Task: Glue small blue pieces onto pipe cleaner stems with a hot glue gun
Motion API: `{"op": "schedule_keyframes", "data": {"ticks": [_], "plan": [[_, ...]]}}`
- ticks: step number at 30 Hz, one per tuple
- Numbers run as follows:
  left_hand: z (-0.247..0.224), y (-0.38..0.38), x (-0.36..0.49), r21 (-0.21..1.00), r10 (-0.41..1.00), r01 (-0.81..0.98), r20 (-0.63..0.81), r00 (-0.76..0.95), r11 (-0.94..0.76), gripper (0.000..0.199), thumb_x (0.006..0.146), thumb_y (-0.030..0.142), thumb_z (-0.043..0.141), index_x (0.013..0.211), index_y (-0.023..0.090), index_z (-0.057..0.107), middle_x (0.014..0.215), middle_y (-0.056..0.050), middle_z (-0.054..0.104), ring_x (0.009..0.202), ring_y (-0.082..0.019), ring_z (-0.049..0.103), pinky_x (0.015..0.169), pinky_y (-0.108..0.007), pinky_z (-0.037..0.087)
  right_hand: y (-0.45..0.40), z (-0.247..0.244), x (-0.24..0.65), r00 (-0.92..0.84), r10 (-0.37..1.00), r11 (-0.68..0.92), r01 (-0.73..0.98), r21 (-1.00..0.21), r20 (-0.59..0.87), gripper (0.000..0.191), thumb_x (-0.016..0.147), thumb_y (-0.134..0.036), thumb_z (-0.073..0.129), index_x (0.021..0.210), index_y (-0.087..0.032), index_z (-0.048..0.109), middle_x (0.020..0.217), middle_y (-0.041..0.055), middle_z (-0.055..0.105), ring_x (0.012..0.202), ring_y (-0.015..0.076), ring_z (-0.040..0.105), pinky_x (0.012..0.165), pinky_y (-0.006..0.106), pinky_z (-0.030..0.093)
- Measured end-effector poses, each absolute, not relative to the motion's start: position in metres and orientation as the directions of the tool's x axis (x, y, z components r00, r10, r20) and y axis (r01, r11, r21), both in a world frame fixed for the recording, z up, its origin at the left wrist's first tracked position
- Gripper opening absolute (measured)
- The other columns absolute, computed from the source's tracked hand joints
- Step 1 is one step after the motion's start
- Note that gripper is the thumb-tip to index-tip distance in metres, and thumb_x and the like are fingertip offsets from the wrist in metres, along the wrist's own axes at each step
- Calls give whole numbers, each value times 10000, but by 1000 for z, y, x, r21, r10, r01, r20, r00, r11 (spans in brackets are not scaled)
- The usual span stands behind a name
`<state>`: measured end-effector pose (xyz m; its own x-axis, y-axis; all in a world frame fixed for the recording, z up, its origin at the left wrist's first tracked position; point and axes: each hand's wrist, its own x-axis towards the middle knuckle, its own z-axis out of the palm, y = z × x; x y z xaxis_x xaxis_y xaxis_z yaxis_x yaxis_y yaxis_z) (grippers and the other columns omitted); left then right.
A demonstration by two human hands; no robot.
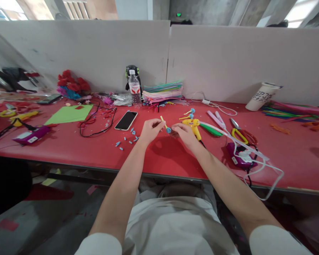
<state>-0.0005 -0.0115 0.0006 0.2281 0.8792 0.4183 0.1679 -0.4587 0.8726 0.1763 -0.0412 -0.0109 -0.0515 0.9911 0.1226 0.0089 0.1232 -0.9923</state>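
Observation:
Near the middle of the red table, my left hand (153, 129) pinches a short yellow stem (162, 119) with a small blue piece (168, 130) at its lower end. My right hand (184, 134) is closed, its fingertips at the right side of the blue piece. Just beyond my right hand lies a yellow glue gun (192, 124). Two similar yellow stems with blue tops (192, 111) lie behind it. Several small blue bits (118, 144) are scattered to the left of my left hand.
A phone (126, 120), a water bottle (135, 90) and a bundle of pipe cleaners (163, 92) are at the left and back. Rightward are scissors (239, 132), a purple power box (239, 157) with loose white cords and a tilted cup (263, 96). Green sheets (69, 114) lie left.

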Motion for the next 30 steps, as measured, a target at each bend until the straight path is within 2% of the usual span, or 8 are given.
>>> {"op": "schedule_keyframes", "data": {"ticks": [4, 11, 18, 22, 25, 27, 30], "plan": [[-2, -8, -1, 882, 881, 149, 406, 244, -448, 337, 815, 457, 608, 700, 142, 649, 650, -32, 638, 584, -103, 557, 592, -225, 461, -41, -12, 176, -61, 994, 92, -26, -995, 93, 201, 726, -372, 646, 778, -179, 657, 750, 55, 683, 692, 185, 651, 708, 344, 536], [-2, -8, 0, 879, 874, 156, 399, 278, -451, 314, 833, 423, 586, 712, 139, 640, 660, -29, 628, 596, -101, 562, 597, -220, 462, -44, -10, 172, -67, 989, 135, 80, -988, 130, 248, 715, -381, 676, 806, -151, 667, 738, 53, 673, 675, 156, 620, 672, 301, 510], [2, -14, 1, 873, 873, 182, 391, 291, -452, 303, 821, 415, 602, 711, 136, 646, 647, -25, 625, 593, -104, 552, 591, -228, 443, -42, -15, 174, -62, 985, 170, 159, -972, 162, 239, 707, -367, 672, 830, -163, 655, 795, 55, 687, 678, 157, 620, 683, 318, 516], [0, -13, 0, 858, 879, 231, 399, 262, -458, 336, 807, 450, 615, 698, 134, 653, 609, -19, 607, 573, -106, 538, 566, -231, 415, -40, -18, 174, -46, 969, 247, 253, -936, 243, 240, 729, -386, 664, 816, -163, 640, 816, 63, 688, 739, 170, 630, 721, 320, 509], [-3, -9, -2, 857, 892, 262, 395, 220, -444, 352, 823, 456, 586, 692, 137, 654, 633, -31, 631, 587, -116, 562, 584, -238, 429, -40, -16, 177, -61, 950, 307, 370, -877, 307, 272, 782, -426, 633, 863, -167, 633, 872, 77, 688, 794, 180, 634, 752, 322, 494], [-5, -6, -4, 853, 901, 293, 389, 194, -432, 352, 838, 445, 563, 684, 140, 647, 641, -35, 641, 597, -121, 576, 597, -240, 435, -43, -10, 182, -104, 941, 329, 511, -794, 324, 236, 834, -403, 584, 864, -173, 624, 874, 75, 686, 793, 175, 626, 750, 311, 471], [-7, -2, -6, 843, 908, 339, 382, 169, -418, 335, 848, 415, 546, 681, 140, 640, 636, -35, 638, 595, -121, 575, 604, -241, 430, -57, 7, 196, -251, 946, 323, 727, -606, 203, 202, 893, -305, 489, 775, -181, 596, 754, 50, 667, 692, 154, 591, 677, 279, 413]]}}
